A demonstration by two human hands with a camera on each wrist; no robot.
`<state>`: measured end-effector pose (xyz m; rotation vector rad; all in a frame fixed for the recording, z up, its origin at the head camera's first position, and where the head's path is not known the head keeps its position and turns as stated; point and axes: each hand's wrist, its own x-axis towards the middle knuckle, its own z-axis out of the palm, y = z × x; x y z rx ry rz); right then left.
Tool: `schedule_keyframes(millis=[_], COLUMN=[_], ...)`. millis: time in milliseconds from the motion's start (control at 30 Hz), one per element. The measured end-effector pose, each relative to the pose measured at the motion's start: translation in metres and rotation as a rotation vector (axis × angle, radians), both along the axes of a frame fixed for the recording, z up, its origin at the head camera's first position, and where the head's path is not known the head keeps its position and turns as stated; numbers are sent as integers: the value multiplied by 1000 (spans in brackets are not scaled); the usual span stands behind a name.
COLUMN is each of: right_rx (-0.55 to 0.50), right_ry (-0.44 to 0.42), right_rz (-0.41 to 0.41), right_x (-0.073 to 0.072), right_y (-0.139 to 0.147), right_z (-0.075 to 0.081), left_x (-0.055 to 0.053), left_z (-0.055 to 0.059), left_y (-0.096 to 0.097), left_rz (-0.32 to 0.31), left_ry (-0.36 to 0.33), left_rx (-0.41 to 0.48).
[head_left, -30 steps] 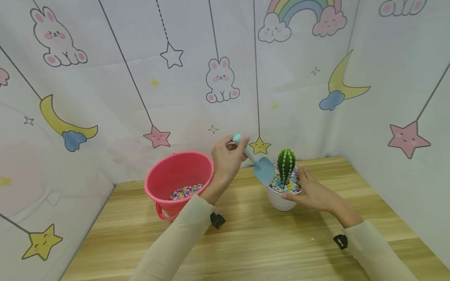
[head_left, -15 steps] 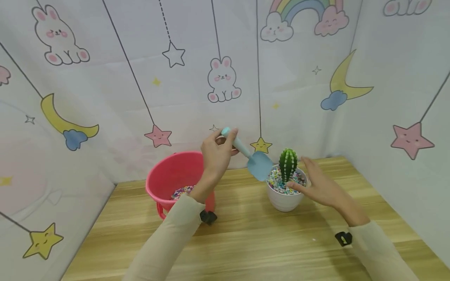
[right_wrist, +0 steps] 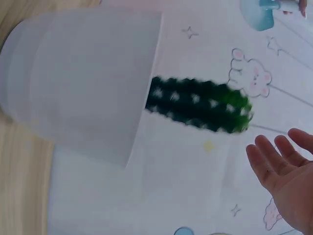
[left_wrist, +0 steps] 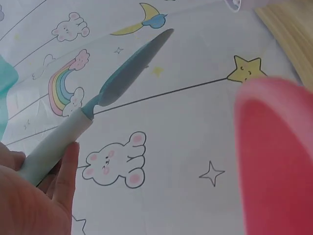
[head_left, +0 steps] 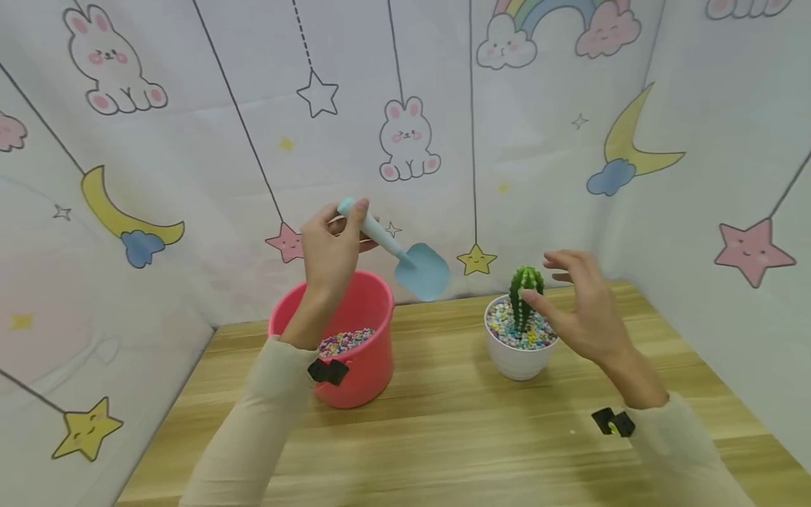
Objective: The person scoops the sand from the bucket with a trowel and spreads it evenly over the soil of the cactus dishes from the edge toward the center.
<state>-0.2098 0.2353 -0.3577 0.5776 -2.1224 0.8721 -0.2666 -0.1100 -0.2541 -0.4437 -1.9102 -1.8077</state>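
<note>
My left hand (head_left: pixel 332 250) grips the pale handle of a small blue toy shovel (head_left: pixel 423 272), raised above the pink bucket (head_left: pixel 361 373). In the left wrist view the shovel blade (left_wrist: pixel 134 71) points up and away, with no beads visible on it. Coloured beads (head_left: pixel 345 341) lie in the bucket's bottom. A green cactus (head_left: pixel 522 310) stands upright in a white pot (head_left: pixel 519 360) filled with similar beads. Beside the cactus my right hand (head_left: pixel 586 306) hovers with fingers spread and loosely bent, holding nothing; the right wrist view shows it apart from the cactus (right_wrist: pixel 200 104).
Both containers stand on a wooden table (head_left: pixel 456 436), near its back edge. A white cloth (head_left: pixel 241 176) printed with rabbits, stars and moons hangs behind and at both sides. Dark cameras are strapped under both wrists.
My left hand has moved left and up with the shovel, away from the pot to over the bucket. My right hand has let go of the pot and lifted beside the cactus.
</note>
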Motion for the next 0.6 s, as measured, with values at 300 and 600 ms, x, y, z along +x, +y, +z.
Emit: schedule_keyframes(millis=[300, 600], right_rx=[-38, 61], right_ry=[15, -318], right_rz=[155, 243], right_x=[-3, -5], right_y=[-48, -88], right_z=[1, -5], left_x=[-3, -17], left_z=[21, 24], left_y=[-60, -107], left_rz=[-184, -139], left_ry=[-195, -306], left_rx=[-47, -33])
